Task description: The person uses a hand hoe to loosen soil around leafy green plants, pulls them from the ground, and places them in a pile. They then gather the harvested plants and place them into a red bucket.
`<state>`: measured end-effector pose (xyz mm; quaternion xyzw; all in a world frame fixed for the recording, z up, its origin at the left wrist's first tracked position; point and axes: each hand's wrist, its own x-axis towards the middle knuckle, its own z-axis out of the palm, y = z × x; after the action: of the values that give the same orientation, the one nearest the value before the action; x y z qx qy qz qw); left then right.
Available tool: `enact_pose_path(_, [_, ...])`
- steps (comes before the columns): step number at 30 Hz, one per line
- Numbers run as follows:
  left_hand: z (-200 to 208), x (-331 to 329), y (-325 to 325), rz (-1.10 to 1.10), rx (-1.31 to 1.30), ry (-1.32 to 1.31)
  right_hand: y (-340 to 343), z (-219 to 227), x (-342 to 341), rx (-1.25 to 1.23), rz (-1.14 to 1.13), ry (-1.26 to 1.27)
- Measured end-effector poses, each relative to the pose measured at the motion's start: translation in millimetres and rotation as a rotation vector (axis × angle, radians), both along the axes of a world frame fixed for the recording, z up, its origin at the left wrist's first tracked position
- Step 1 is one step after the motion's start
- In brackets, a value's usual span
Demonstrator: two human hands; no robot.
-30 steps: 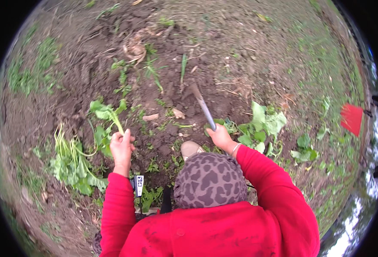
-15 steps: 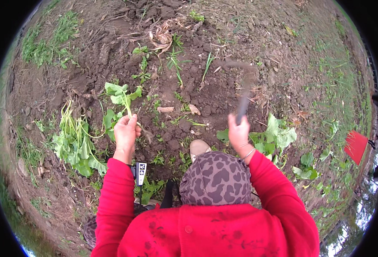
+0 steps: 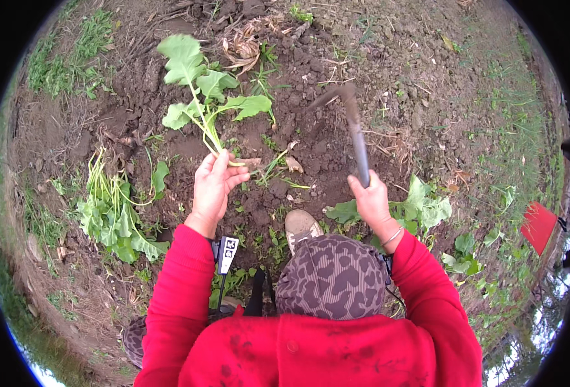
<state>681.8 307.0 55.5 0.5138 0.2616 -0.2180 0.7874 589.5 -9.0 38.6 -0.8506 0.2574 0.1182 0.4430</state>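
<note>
My left hand (image 3: 213, 187) is closed around the base of a leafy green plant (image 3: 185, 61), pinching its pale stems between thumb and fingers. The plant's broad lobed leaves spread away from me over the dug soil. In my right hand (image 3: 372, 201) is the handle of a small hand hoe (image 3: 357, 142), its rusty head raised at the far end and pointing left. To the left of my left hand lies a pile of pulled leafy greens (image 3: 114, 222), with wilting leaves and long stems.
More broad-leaved plants (image 3: 420, 205) are beside my right forearm. My shoe (image 3: 300, 224) rests on the soil between my hands. A dry tan husk (image 3: 241, 50) lies ahead, and a red flat piece (image 3: 537, 227) is at the far right. A white device (image 3: 227, 255) sits by my left wrist.
My left hand has moved forward and right with the plant, whose leaves now spread out ahead of it. The hoe has come into clearer view, its handle tilted more to the left.
</note>
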Motion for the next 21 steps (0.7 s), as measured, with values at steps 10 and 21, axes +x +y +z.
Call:
enact_pose_path(10, [-38.6, 15.7, -14.7, -0.237, 0.265, 0.245, 29.5, -54.3, -6.8, -0.111, 0.147, 0.327])
enact_pose_path(21, [-65.1, 24.3, -82.4, -0.22, 0.358, -0.191, 10.0, -59.9, -41.6, 0.009, 0.044, 0.353])
